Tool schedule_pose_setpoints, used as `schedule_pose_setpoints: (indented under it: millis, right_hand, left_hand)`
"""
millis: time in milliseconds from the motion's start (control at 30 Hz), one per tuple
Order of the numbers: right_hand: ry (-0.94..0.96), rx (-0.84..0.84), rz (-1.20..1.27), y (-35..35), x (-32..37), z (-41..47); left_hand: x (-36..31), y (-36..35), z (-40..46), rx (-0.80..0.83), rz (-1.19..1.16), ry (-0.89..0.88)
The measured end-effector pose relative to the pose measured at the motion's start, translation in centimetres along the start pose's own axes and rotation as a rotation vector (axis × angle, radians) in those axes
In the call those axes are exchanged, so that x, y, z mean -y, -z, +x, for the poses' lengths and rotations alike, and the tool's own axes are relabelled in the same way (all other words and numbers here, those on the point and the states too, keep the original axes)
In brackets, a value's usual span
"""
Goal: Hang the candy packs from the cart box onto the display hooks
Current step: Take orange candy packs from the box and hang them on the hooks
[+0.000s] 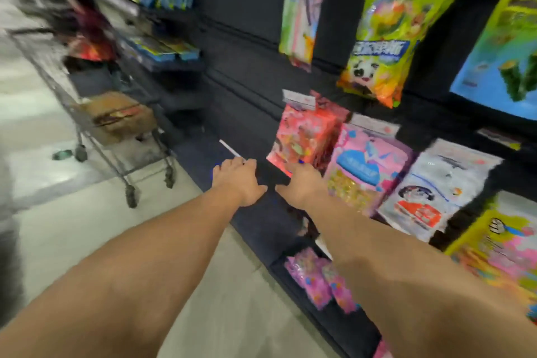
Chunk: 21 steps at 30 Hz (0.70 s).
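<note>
The view is motion-blurred. Both my arms reach toward the low part of the dark display wall [247,73]. My left hand [238,180] and my right hand [302,183] each curl their fingers over an end of a dark flat pack [273,173] stretched between them; its blue edges show past both hands. A white hook rod [229,150] sticks out just beyond my left hand. A red candy pack [305,136] hangs right above my right hand. The brown cardboard box [116,116] lies in the wire cart [96,136] at the left.
Pink [366,166], white [436,189] and green [389,38] packs hang on hooks to the right. Small pink packs [316,279] sit on the bottom shelf. Shelves of goods [162,49] run behind the cart. Pale floor [72,227] lies at the left.
</note>
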State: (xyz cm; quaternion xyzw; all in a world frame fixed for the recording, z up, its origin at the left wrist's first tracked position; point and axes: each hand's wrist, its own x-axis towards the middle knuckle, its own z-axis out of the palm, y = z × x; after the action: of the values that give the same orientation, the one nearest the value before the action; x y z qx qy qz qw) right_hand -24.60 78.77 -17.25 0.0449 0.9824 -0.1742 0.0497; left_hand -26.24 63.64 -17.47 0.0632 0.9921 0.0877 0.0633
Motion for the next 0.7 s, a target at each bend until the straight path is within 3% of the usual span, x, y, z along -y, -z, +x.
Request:
schedule_pose_setpoints:
  millis: [333, 700]
  right_hand:
    - [0.336, 0.038, -0.033, -3.9, 27.1, 11.0]
    - [0.527, 0.156, -0.018, -10.9, 42.8, 25.0]
  left_hand:
    - [24.6, 9.6, 4.0, -0.157, -0.004, 0.352]
    - [40.7, 10.6, 13.9, -0.158, -0.012, 0.589]
